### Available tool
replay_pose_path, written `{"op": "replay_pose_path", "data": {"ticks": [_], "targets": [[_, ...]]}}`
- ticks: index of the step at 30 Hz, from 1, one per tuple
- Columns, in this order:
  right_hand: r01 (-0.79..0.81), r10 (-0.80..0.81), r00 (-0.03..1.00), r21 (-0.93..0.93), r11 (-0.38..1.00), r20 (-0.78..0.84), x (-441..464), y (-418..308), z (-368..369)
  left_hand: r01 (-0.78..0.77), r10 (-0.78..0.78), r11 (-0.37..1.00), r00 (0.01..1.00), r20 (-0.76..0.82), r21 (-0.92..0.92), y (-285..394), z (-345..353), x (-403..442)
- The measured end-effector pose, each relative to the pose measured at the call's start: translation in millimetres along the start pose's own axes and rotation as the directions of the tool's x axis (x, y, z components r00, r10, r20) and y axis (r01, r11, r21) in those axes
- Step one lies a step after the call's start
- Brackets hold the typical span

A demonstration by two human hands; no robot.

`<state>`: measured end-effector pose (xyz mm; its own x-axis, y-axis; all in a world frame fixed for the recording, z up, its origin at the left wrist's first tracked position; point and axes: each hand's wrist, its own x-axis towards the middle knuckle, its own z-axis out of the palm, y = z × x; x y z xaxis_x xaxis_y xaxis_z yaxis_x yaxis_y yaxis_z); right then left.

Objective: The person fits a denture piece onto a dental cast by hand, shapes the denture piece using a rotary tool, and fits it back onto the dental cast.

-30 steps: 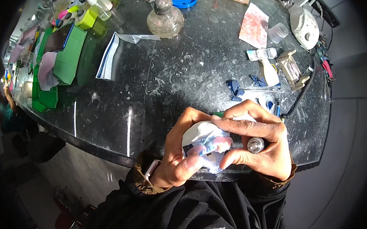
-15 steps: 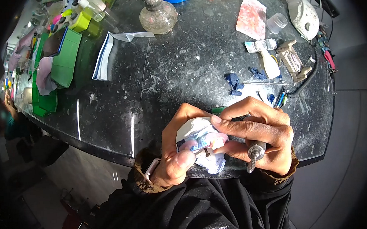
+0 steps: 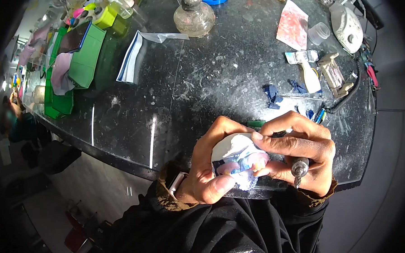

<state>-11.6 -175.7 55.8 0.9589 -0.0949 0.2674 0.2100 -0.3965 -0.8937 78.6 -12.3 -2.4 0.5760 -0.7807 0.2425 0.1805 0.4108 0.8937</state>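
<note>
My left hand (image 3: 202, 180) is wrapped round a white plaster dental model (image 3: 228, 145), its thumb on the front. A band of blue and pink wax-like material (image 3: 241, 163) runs along the model's front, with yellowish tooth-like bits near the right end. Below it shows a white, ruffled-edged piece (image 3: 245, 181); I cannot tell whether it is joined on. My right hand (image 3: 309, 142) pinches the model's right side with thumb and forefinger. A rotary handpiece (image 3: 299, 166) with a fluted bur pointing down toward me is tucked in the same hand's fingers.
Blue wax scraps (image 3: 272, 96), a white-handled brush-like tool (image 3: 309, 76) and a metal-and-tan frame (image 3: 333, 75) lie at right. Behind are a glass burner (image 3: 193, 19), a plastic cup (image 3: 318, 33) and a white control unit (image 3: 346, 27). Green bins (image 3: 85, 59) stand left; another person's hand (image 3: 15, 102) shows far left.
The view has shifted, so the table and hands appear farther right. The model has turned slightly in my hands, and the dark gap below its front no longer shows. Both hands keep their hold.
</note>
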Motion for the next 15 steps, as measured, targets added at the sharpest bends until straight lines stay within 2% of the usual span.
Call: {"op": "replay_pose_path", "data": {"ticks": [4, 7, 10, 13, 15], "targets": [[-0.013, 0.013, 1.000, 0.015, 1.000, -0.013, 0.9, -2.5, -0.5, 0.053, -0.052, 0.998, 0.998, -0.029, 0.039, 3.0, 2.9, -1.2], [-0.092, 0.092, 0.996, -0.011, 0.996, -0.008, 1.7, -6.2, 0.1, -0.025, 0.026, 1.000, 0.997, -0.067, 0.005, -5.4, 5.2, -2.6], [-0.078, 0.078, 0.997, -0.008, 0.997, 0.026, 1.7, -3.0, -1.9, 0.072, -0.076, 0.996, 0.994, -0.078, -0.051, -0.7, 7.1, -4.8], [-0.080, 0.081, 0.997, 0.021, 0.997, -0.007, 0.3, -0.6, 1.9, -0.023, 0.023, 1.000, 0.999, 0.027, 0.011, -0.6, 0.6, 0.7], [-0.089, 0.090, 0.995, 0.037, 0.995, -0.030, -0.8, -0.1, 3.8, -0.062, 0.063, 0.997, 0.997, 0.035, -0.035, -5.5, 0.5, 2.3]]}}
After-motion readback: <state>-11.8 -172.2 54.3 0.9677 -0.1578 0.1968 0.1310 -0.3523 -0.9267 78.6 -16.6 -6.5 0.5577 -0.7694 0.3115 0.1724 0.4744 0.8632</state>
